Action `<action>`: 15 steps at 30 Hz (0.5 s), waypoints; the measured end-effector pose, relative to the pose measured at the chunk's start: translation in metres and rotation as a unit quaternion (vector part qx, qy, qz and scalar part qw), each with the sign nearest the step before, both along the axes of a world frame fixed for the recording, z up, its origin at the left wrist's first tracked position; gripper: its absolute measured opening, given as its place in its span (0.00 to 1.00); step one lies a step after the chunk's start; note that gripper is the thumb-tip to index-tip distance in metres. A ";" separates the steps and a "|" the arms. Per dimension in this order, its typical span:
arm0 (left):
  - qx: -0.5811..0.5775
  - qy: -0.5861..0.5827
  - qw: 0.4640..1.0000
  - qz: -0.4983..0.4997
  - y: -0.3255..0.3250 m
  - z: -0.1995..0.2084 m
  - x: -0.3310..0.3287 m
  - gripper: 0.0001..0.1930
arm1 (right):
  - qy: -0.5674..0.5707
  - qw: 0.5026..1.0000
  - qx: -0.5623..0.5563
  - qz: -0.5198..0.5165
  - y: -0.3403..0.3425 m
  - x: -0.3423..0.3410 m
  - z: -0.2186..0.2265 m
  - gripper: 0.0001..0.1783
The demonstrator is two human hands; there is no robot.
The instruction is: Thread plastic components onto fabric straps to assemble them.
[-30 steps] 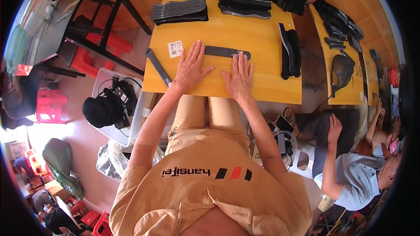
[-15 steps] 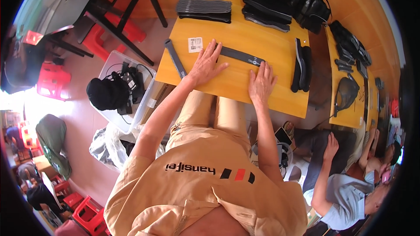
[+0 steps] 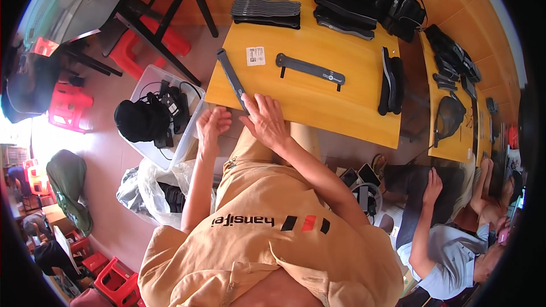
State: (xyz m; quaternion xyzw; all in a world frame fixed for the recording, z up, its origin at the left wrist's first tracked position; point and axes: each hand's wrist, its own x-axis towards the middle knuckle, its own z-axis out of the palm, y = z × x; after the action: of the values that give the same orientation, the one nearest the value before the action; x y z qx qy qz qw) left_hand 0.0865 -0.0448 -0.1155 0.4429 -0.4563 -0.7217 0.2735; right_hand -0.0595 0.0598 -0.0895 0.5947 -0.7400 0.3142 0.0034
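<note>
A dark grey strap (image 3: 231, 75) lies slanted across the left end of the yellow table (image 3: 352, 116). My right hand (image 3: 266, 121) is at the strap's near end, fingers stretched out and touching it. Just off the table's front left edge, my left hand (image 3: 212, 126) is closed with its fingers curled; whatever it may hold is hidden. Farther in on the tabletop rests another dark grey strap (image 3: 310, 68), flat, with a short black tab sticking out near each end. Beside it is a white printed label (image 3: 256, 56).
Stacked grey straps (image 3: 266, 8) and black bundles (image 3: 347, 14) line the table's far side. Black padded strips (image 3: 391, 82) lie at the right edge. A clear plastic bin (image 3: 187, 131) with black gear stands left of the table. A co-worker (image 3: 449, 256) sits at right.
Both hands have left the middle strap, uncovering it. My left hand has drawn back off the table edge and curled; my right hand has crossed left to the slanted strap.
</note>
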 end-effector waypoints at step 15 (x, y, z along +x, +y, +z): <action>0.178 0.171 0.961 -0.122 0.041 0.018 -0.041 0.10 | -0.714 0.693 -0.046 -0.088 0.028 -0.005 0.002 0.08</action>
State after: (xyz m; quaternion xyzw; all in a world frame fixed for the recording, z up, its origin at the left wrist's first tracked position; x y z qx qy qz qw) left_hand 0.0451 -0.0042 -0.0972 0.2957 -0.3169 -0.8842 0.1742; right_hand -0.0646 0.0877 -0.0872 0.1224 -0.5534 0.6762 -0.4707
